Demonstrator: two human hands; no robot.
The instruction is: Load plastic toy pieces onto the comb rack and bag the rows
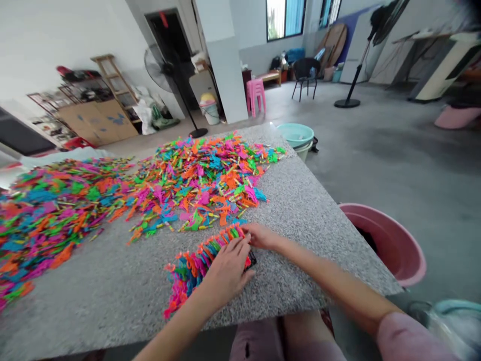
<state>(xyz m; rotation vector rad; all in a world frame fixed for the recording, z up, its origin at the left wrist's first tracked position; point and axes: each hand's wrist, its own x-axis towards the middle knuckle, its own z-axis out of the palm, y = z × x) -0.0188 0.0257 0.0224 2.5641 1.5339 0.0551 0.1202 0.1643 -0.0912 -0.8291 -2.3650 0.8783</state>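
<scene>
A tightly packed row of small bright plastic pieces (195,263) in pink, orange, blue and green stands near the table's front edge. Part of a black rack (252,258) shows at the row's right end. My left hand (230,263) lies over that end, fingers stretched across the pieces and thumb apart, toward the rack. Beside its fingertips, my right hand (259,235) is closed at the far right corner of the row. Whatever its fingertips pinch is hidden. Just beyond the row spreads a large heap of loose, similar plastic pieces (203,175), some with yellow stick-like parts.
The speckled grey stone table (293,210) has its right edge near my right arm. Past that edge stand a pink tub (404,245) and a light-blue basin (296,133). Another heap of pieces (48,215) covers the table's left side. Standing fans (353,80) are farther off.
</scene>
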